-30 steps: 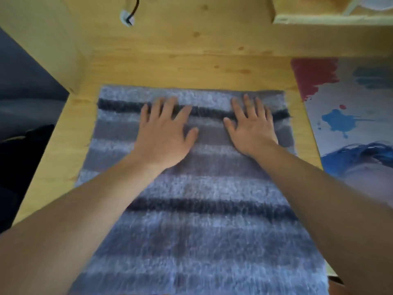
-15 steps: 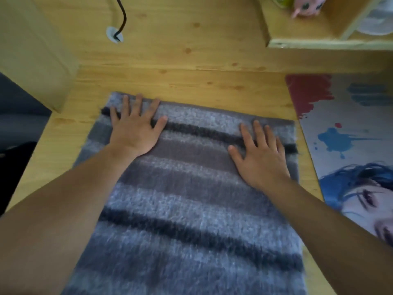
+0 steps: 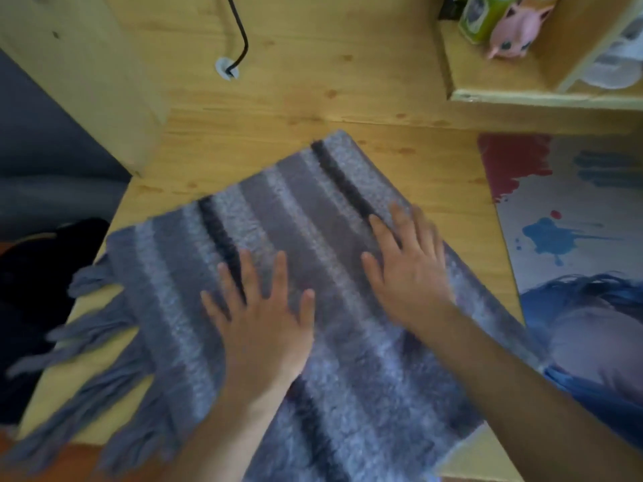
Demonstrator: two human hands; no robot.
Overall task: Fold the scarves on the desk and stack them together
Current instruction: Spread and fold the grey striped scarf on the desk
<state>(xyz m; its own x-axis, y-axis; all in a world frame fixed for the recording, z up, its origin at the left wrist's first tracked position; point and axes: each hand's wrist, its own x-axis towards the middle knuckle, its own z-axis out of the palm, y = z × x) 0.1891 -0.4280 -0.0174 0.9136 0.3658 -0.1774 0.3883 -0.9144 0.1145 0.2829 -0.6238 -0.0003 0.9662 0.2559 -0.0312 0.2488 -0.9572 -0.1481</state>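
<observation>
A grey striped woollen scarf lies folded on the wooden desk, turned diagonally, one corner pointing to the back wall. Its fringe hangs over the desk's left front edge. My left hand rests flat on the scarf's middle, fingers spread. Flat on the scarf's right part lies my right hand, fingers straight and blurred by motion. Neither hand grips the fabric.
A printed desk mat with paint splashes covers the desk's right side. A wooden shelf at the back right holds a green bottle and a pink toy. A black cable enters a hole in the back wall. Something black sits left of the desk.
The scarf has been turned from square-on to diagonal, and its fringe now shows at the left. Both hands slid toward me and closer together on it.
</observation>
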